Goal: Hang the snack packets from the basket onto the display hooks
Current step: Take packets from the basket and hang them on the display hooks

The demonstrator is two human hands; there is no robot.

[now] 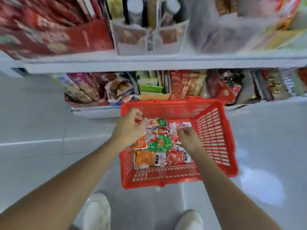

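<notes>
A red plastic basket (214, 135) sits on the floor in front of the shelves, holding several snack packets (159, 143) in orange, green, red and white. My left hand (128, 128) reaches over the basket's left side, fingers curled and pinching the top of a string of packets (154, 124). Over the middle of the basket, my right hand (188, 138) has curled fingers that pinch a red and white packet (182, 125). No display hooks are visible; the picture is blurred.
White shelves (149, 63) stand just behind the basket, packed with red, green and clear snack bags and boxes. The lower shelf (93, 112) edge touches the basket's far rim. Pale tiled floor (33, 130) lies left and right. My two white shoes (98, 211) are at the bottom.
</notes>
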